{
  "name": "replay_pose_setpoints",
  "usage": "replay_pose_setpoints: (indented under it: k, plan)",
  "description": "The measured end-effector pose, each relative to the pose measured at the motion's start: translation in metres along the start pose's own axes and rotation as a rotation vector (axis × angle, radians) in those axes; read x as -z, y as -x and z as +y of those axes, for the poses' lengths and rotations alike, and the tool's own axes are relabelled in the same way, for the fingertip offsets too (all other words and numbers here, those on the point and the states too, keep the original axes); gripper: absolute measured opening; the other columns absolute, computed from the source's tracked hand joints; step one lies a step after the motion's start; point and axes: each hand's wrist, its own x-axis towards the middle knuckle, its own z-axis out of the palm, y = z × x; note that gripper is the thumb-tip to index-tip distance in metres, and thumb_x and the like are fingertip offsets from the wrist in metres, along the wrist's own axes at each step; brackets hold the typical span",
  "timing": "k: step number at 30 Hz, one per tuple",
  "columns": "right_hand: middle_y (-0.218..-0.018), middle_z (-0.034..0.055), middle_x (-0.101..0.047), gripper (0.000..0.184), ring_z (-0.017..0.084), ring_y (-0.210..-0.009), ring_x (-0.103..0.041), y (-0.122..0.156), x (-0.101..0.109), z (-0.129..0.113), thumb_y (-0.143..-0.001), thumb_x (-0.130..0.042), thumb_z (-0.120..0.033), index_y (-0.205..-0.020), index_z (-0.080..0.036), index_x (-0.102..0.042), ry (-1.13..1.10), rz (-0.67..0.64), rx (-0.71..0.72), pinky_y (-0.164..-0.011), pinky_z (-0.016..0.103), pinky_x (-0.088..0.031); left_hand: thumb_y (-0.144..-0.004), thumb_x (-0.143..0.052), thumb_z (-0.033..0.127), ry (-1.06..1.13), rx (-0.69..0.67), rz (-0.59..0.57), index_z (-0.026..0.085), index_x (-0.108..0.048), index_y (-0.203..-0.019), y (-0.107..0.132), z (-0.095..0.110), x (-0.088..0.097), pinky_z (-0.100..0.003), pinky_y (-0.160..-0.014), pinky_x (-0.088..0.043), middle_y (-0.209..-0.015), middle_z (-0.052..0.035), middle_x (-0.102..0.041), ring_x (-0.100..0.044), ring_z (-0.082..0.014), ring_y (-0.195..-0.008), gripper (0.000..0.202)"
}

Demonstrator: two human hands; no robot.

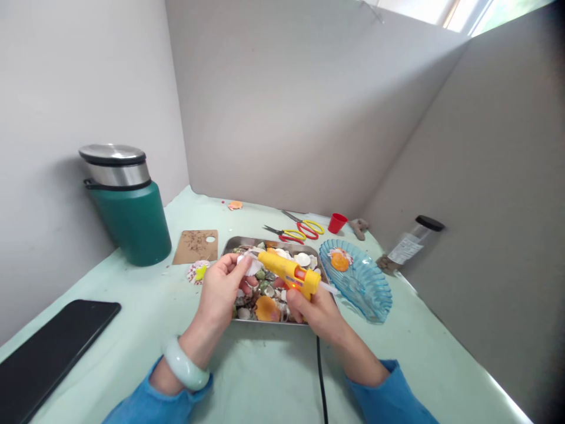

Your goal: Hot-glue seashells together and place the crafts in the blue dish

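Note:
My right hand (311, 306) is wrapped round the handle of a yellow hot glue gun (286, 269), which has a glue stick (330, 288) poking from its back end. The gun's nozzle points left. Pinched in the fingers of my left hand (223, 285) is a white seashell (251, 266), right at the nozzle; whether they touch I cannot tell. Both hands are above a metal tray (282, 323) full of mixed shells, among them a large orange shell (267, 308) near the front rim. The tray's middle is partly hidden by the gun and hands.
Left stand a green flask (132, 218), a phone (57, 353), a brown board (195, 246) and a shell piece (199, 272). Behind the tray lie scissors (286, 234) and a red cup (337, 222). A blue dish (364, 291) and a jar (410, 241) are right; a cord (321, 377) runs forward.

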Motion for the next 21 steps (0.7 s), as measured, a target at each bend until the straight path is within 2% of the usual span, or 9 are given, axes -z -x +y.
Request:
replay_pose_setpoints:
  k: [11,21]
  plan:
    - [-0.05,-0.0048,-0.043,0.054,0.01,-0.044,-0.037,-0.0007,-0.0005,0.0021,-0.079,-0.056,-0.063,-0.099,-0.014,-0.065,-0.027,-0.014,-0.009,-0.045,0.023,-0.032,-0.066,-0.074,0.045,0.024,0.023,-0.038,0.015,-0.059,-0.073,-0.0003,-0.0001,-0.0001,-0.018,-0.04,-0.035,-0.047,0.0024,-0.058,-0.05,-0.0089,-0.04,0.034]
    - [-0.05,-0.0052,-0.043,0.056,0.01,-0.044,-0.037,0.0,-0.0014,0.0042,-0.08,-0.054,-0.065,-0.101,-0.014,-0.063,-0.061,-0.021,-0.031,-0.046,0.025,-0.033,-0.067,-0.073,0.044,0.008,0.015,-0.031,0.016,-0.058,-0.073,-0.0001,-0.0009,-0.0004,-0.017,-0.04,-0.035,-0.046,0.0027,-0.058,-0.05,-0.0089,-0.04,0.032]
